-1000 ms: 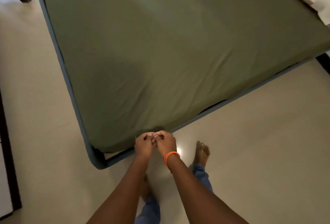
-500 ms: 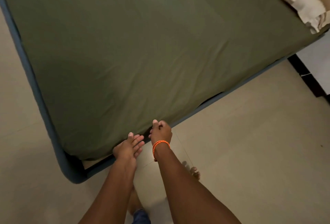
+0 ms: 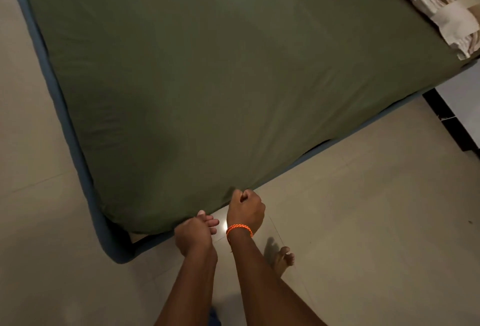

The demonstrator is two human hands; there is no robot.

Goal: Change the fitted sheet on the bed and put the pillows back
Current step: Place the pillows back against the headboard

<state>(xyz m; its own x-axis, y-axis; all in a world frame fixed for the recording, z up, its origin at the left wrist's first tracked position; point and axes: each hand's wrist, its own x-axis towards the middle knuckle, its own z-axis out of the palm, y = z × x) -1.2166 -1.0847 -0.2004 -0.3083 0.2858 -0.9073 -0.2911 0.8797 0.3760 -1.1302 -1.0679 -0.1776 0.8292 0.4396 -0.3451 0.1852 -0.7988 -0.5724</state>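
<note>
An olive green fitted sheet (image 3: 207, 71) covers the mattress and fills most of the view. The bed's blue-grey frame (image 3: 78, 159) shows along the left side and at the near corner. My right hand (image 3: 245, 210), with an orange cord on its wrist, grips the sheet's hem at the near edge of the bed. My left hand (image 3: 193, 232) is just beside it at the mattress edge, fingers extended and touching the hem. A cream and tan patchwork pillow (image 3: 441, 0) lies on the bed at the top right.
Pale tiled floor (image 3: 363, 221) surrounds the bed. My bare right foot (image 3: 281, 260) stands on it close to the bed edge. A dark strip (image 3: 446, 123) runs along the floor at the right, by the bed's far corner.
Both hands were pinched together on the hem at the corner. The left hand has since let go and straightened its fingers; the right hand keeps its grip. The view has shifted right, showing more pillow.
</note>
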